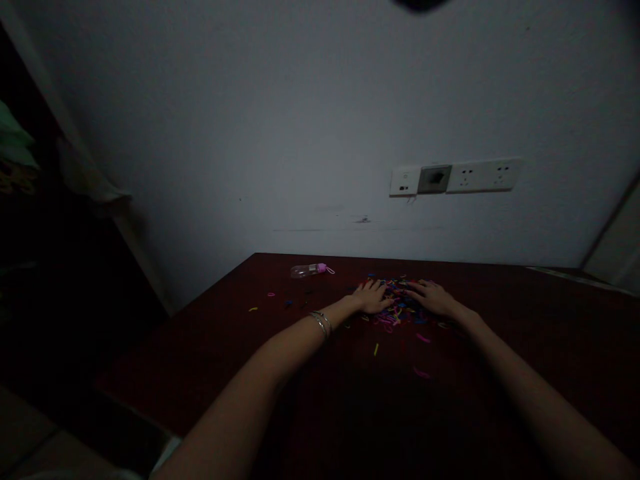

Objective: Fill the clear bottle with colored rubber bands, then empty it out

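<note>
A pile of small colourful bands, pink, blue, yellow and red among them, lies on the dark red table. On the pile's left side rests my left hand, fingers spread and palm down; bracelets circle that wrist. My right hand lies at the pile's right side with its fingers stretched over the bands. Neither hand appears to grip anything. What is under the palms is hidden.
Behind the hands lies a clear bottle with a pink cap and loop. Loose bands, such as a yellow one and a pink one, are scattered nearby. A wall with sockets stands behind the table.
</note>
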`<state>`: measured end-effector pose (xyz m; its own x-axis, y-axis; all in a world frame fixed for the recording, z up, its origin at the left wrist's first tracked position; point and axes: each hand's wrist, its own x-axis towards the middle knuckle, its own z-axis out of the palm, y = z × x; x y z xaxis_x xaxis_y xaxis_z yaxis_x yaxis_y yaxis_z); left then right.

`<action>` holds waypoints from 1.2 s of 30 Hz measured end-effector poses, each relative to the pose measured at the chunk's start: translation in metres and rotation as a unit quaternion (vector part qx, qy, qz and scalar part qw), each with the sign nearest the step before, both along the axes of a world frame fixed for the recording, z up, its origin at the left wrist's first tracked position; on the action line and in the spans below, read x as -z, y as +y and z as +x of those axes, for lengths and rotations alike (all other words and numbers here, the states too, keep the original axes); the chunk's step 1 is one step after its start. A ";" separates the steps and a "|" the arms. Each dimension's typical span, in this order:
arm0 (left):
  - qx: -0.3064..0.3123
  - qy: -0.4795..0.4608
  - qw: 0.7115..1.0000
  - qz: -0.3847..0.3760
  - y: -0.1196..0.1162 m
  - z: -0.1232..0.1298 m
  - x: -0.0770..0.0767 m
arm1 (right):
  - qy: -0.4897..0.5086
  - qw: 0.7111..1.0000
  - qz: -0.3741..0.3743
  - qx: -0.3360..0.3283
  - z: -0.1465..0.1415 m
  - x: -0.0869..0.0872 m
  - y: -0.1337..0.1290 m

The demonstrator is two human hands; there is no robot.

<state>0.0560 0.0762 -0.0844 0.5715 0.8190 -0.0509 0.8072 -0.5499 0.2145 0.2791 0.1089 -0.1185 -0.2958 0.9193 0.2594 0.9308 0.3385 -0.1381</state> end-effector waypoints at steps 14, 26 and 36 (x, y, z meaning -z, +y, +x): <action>-0.033 -0.072 0.991 0.104 0.025 -0.002 -0.009 | 0.092 0.995 0.027 -0.006 -0.006 -0.032 -0.015; -0.197 -0.229 0.938 0.168 0.064 -0.025 -0.019 | 0.234 0.958 0.027 0.166 0.049 -0.066 -0.017; -0.206 -0.189 0.954 0.111 0.055 -0.053 -0.029 | 0.227 0.957 -0.016 0.180 0.076 -0.062 -0.013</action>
<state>0.0030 0.1317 -0.0556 0.1417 0.9445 0.2963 0.8527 -0.2685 0.4480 0.3547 0.0960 -0.0568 0.1776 0.9501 0.2565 0.8279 -0.0033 -0.5608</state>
